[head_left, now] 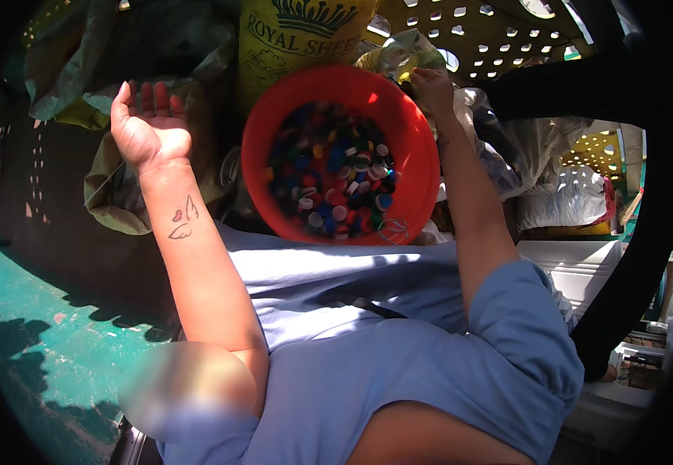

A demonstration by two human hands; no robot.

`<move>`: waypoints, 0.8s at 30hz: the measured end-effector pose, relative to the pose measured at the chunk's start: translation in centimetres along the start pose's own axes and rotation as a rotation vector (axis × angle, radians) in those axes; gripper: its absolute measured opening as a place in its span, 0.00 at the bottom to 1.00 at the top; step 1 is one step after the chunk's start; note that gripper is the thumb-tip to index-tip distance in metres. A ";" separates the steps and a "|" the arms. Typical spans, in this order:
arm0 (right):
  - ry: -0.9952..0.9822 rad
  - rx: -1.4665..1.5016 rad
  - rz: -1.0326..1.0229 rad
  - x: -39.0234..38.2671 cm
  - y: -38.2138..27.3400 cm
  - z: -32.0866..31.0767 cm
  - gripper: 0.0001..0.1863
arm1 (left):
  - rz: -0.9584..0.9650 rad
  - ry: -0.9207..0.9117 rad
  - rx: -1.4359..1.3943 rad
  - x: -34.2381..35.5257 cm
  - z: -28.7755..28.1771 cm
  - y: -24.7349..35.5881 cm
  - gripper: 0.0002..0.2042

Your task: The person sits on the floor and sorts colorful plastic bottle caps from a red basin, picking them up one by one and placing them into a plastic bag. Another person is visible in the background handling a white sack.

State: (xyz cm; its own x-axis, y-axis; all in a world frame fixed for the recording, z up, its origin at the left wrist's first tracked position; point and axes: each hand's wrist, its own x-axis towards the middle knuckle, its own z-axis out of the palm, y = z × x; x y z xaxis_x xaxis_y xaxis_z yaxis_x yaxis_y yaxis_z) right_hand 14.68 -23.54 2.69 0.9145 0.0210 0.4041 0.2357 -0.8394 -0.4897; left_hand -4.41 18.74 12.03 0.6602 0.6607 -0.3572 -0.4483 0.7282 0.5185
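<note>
Sitting on the lap, a round red plastic basin (418,167) holds mixed coloured plastic bottle caps (336,178). Behind it: a yellow printed woven sack (290,39). Left hand (149,124) raised beside the basin, palm open, empty. Right hand (432,87) at the basin's far rim, fingers pinched on crumpled clear plastic (406,50); grip partly hidden.

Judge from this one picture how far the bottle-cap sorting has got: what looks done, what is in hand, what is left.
Done: the red basin already holds a deep layer of mixed-coloured bottle caps. In hand: the right hand grips a clear plastic bottle at the basin's far rim; the left hand is raised, open and empty. Left: crumpled bottles and bags lie heaped beyond the basin; how many cannot be told.
</note>
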 end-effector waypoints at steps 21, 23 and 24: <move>-0.438 -0.252 -0.380 -13.5 -8.8 5.0 0.17 | -0.023 -0.040 0.006 0.7 -0.6 0.2 0.15; -0.418 -0.274 -0.366 -12.6 -7.5 0.9 0.18 | -0.028 -0.023 0.022 0.6 -0.6 0.5 0.15; -0.404 -0.297 -0.353 -12.5 -6.5 -1.7 0.18 | -0.035 -0.014 0.028 0.4 -0.4 0.5 0.15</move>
State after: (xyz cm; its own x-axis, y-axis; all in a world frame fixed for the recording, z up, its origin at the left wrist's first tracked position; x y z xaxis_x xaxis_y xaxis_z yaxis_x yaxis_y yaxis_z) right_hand 1.17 -19.32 2.17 0.8639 0.4810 0.1494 0.4987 -0.8585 -0.1194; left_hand -4.62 19.45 11.87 0.6837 0.6321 -0.3646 -0.4075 0.7453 0.5277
